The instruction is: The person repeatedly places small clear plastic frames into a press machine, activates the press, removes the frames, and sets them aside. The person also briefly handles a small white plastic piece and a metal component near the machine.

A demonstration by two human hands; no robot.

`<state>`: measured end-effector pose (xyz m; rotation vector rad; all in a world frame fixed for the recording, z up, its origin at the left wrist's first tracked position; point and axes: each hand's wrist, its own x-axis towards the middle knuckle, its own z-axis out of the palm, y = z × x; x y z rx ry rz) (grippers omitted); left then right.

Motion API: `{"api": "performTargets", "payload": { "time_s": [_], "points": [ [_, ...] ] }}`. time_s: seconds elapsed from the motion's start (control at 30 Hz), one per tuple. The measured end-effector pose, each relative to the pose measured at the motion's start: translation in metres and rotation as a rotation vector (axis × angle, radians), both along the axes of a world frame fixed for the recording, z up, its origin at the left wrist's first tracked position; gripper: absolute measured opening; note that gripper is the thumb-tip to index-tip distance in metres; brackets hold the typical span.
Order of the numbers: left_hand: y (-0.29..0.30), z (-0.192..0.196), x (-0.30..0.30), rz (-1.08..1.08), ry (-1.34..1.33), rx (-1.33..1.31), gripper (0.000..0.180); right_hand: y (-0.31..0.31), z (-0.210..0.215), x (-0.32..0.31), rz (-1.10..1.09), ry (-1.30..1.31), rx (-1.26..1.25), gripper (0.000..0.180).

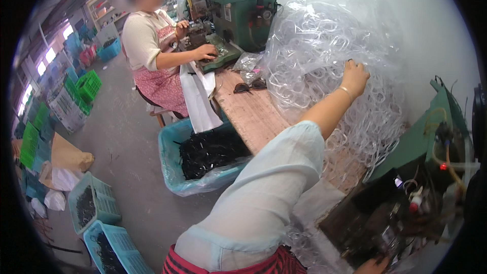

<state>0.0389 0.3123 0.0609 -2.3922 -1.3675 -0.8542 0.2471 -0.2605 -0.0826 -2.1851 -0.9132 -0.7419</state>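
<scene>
My left hand (354, 78), below a light sleeve and with a bracelet at the wrist, reaches far forward over a big clear plastic bag (324, 63). Its fingers are curled and closed on a fold of the bag's film. Inside and spilling out below is a tangled heap of clear plastic loops (350, 111). At the lower right, my right hand (373, 265) shows only in part, beside the dark bed of a green machine (375, 228); its fingers are too hidden to read.
A co-worker (157, 45) sits at another green machine (241, 15). Sunglasses (249, 87) and small bags of parts (249, 66) lie on the wooden bench (248, 111). Below stands a blue tub (170, 172) of black strips. Blue crates (114, 238) line the floor at left.
</scene>
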Motion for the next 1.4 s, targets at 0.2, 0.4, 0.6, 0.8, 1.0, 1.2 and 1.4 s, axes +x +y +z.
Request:
{"api": "performTargets", "payload": {
  "time_s": [0.2, 0.4, 0.6, 0.8, 1.0, 1.2, 1.4],
  "points": [
    [-0.079, -0.028, 0.046, -0.301, 0.278, 0.024, 0.032, -0.026, 0.003, 0.009, -0.106, 0.068, -0.076, 0.034],
    [-0.093, 0.059, 0.007, -0.338, 0.386, -0.278, 0.07, 0.0, -0.015, 0.009, 0.009, -0.026, 0.083, 0.023],
    [-0.039, 0.06, -0.015, -0.292, -0.093, 0.001, 0.086, 0.008, 0.034, -0.031, 0.156, 0.067, 0.22, 0.015],
    [0.083, 0.136, -0.067, 0.04, -0.279, 0.092, 0.091, 0.005, 0.04, -0.032, 0.203, 0.018, 0.178, 0.019],
    [0.074, 0.022, -0.115, 0.004, -0.019, -0.061, 0.054, 0.009, 0.043, -0.038, 0.136, 0.041, 0.159, 0.02],
    [-0.085, 0.051, -0.135, -0.411, -0.329, 0.445, 0.014, 0.003, 0.033, -0.031, 0.162, 0.099, 0.215, 0.019],
    [-0.171, -0.079, -0.191, 0.034, -0.186, -0.147, 0.035, 0.002, 0.033, -0.025, 0.202, 0.197, 0.266, 0.019]
  ]
}}
